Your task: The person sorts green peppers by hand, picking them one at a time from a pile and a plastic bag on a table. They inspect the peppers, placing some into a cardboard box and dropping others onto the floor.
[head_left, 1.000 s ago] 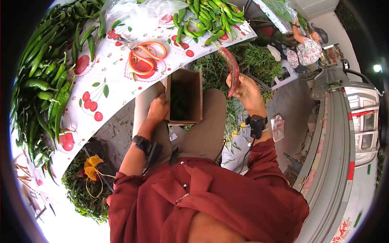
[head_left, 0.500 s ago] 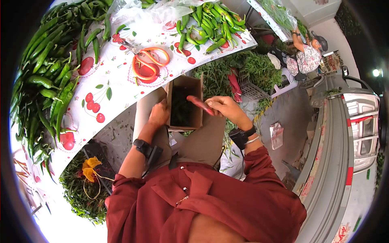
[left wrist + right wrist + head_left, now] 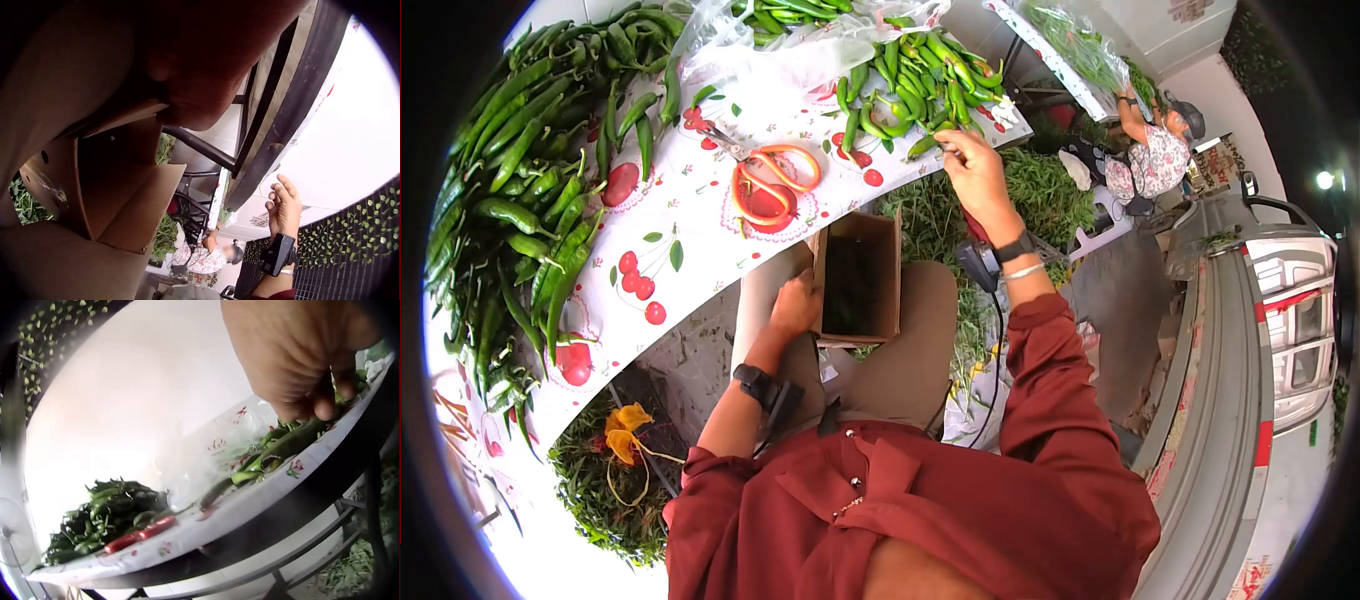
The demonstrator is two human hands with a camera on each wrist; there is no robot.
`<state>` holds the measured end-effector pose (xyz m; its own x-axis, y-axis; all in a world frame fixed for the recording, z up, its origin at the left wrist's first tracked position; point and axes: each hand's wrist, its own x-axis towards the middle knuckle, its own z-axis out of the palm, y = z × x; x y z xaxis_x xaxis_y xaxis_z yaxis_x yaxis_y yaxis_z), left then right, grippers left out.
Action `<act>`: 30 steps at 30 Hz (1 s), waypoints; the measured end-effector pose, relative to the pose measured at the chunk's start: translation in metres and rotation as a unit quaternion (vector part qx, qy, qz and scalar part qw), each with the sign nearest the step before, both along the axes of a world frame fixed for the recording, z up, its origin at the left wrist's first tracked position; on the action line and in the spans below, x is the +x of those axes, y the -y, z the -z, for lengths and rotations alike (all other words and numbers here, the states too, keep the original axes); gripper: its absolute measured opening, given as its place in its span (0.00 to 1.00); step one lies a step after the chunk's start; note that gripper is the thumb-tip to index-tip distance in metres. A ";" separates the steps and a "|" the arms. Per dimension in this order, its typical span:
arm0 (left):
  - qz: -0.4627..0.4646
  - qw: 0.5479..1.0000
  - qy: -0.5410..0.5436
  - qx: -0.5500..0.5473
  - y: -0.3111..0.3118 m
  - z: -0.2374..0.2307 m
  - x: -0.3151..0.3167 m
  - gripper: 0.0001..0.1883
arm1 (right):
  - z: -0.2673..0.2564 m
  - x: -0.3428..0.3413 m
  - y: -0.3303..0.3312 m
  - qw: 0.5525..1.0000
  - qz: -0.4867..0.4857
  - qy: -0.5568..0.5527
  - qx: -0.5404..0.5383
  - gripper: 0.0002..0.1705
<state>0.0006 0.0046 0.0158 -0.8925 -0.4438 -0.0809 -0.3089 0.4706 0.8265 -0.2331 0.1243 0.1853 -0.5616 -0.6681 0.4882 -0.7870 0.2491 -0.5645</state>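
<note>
In the head view my left hand (image 3: 797,303) grips the side of an open cardboard box (image 3: 898,280) between the knees. The inside of the box is dark, with dim green in it. My right hand (image 3: 980,185) is over the table's edge, its bent fingers right at a green pepper (image 3: 922,147) beside a small pile of green peppers (image 3: 920,75). In the right wrist view the fingertips come down on a long green pepper (image 3: 290,442). The left wrist view shows this right hand (image 3: 284,212) with its fingers loosely bent and apart.
Orange-handled scissors (image 3: 778,188) lie on the cherry-patterned tablecloth (image 3: 700,250). A large heap of green peppers (image 3: 530,170) covers the table's left, and clear plastic bags (image 3: 770,65) lie at the back. Another person (image 3: 1145,160) sits beyond, near cut greenery (image 3: 1050,200).
My right hand held a red pepper out to the right, brought it over the box, and has now moved up to the green peppers without it. The left hand stays at the box.
</note>
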 end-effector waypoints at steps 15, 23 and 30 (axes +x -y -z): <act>-0.019 1.000 -0.016 0.012 0.001 0.003 0.001 0.13 | -0.011 -0.022 0.016 0.998 -0.025 -0.049 -0.003 0.13; -0.015 1.000 -0.010 0.016 0.001 0.004 0.001 0.12 | -0.048 -0.009 -0.005 0.898 -0.068 0.340 -0.269 0.04; -0.024 1.000 -0.008 0.009 -0.001 0.000 0.000 0.13 | -0.044 0.014 -0.021 0.798 -0.148 0.529 -0.248 0.09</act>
